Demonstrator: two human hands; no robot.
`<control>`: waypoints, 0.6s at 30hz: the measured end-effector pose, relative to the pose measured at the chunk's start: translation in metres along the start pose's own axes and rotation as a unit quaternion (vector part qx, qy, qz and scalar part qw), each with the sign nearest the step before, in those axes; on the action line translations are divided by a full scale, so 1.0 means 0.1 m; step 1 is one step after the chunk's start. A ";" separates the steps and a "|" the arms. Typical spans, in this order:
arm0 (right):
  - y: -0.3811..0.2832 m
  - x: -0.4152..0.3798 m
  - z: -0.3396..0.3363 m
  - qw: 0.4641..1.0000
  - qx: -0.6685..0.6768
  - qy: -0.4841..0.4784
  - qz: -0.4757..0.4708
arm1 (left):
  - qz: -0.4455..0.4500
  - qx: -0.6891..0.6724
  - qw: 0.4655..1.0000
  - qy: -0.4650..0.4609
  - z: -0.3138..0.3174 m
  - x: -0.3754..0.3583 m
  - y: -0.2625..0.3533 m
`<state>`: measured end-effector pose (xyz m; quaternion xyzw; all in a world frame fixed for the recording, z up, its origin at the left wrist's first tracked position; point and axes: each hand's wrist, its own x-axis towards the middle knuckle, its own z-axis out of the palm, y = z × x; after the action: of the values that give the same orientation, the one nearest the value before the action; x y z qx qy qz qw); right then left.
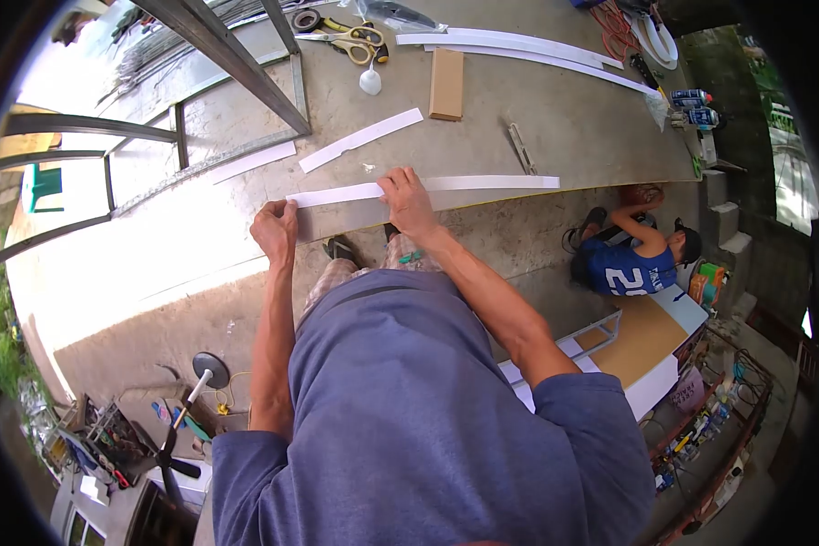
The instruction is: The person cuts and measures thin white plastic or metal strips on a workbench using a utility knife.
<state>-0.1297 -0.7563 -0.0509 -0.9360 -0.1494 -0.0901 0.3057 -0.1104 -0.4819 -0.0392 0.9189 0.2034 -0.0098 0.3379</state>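
Note:
A long white strip lies along the near edge of the concrete table, with a visible line near its right end. At the strip's left end, my left hand pinches it between thumb and fingers. My right hand is closed on the strip near its middle, fingers over the top. Just beyond my hands is a shorter white strip. A thin metal tool rests behind the right part of the held strip. Farther back stand a brown box and scissors.
Metal frame bars rise at the upper left. More white strips and spray cans lie at the table's far right. A person in a blue jersey crouches right of the table. A fan stands behind at lower left.

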 end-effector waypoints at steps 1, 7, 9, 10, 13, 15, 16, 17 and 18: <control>0.01 0.01 0.01 1.000 -0.001 0.002 0.000 | 0.008 -0.004 1.000 0.001 0.01 0.00 0.00; -0.04 0.01 0.03 1.000 -0.017 -0.012 0.018 | -0.012 -0.041 0.999 -0.026 -0.01 0.01 -0.05; -0.08 0.04 0.00 1.000 -0.016 -0.015 0.020 | -0.025 -0.092 0.995 -0.024 0.00 -0.04 -0.07; -0.09 0.04 -0.02 0.999 -0.018 -0.015 0.022 | -0.029 -0.117 0.992 -0.022 0.03 -0.06 -0.09; -0.11 0.05 0.02 0.999 -0.020 -0.019 0.019 | -0.030 -0.134 0.990 0.027 0.11 -0.13 -0.10; -0.06 0.02 -0.01 0.999 -0.016 -0.022 0.018 | -0.018 -0.127 0.991 0.048 0.11 -0.17 -0.12; -0.08 0.04 -0.01 1.000 -0.013 -0.020 0.017 | -0.007 -0.131 0.990 0.055 0.12 -0.15 -0.07; -0.09 0.04 -0.02 1.000 -0.012 -0.018 0.017 | -0.015 -0.148 0.988 0.032 0.10 -0.14 -0.05; -0.07 0.04 -0.02 1.000 -0.010 -0.017 0.020 | -0.011 -0.152 0.988 0.028 0.08 -0.14 -0.03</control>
<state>-0.1287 -0.7516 -0.0451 -0.9432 -0.1348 -0.0694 0.2955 -0.1232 -0.4897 -0.0455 0.8544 0.2222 0.0430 0.4678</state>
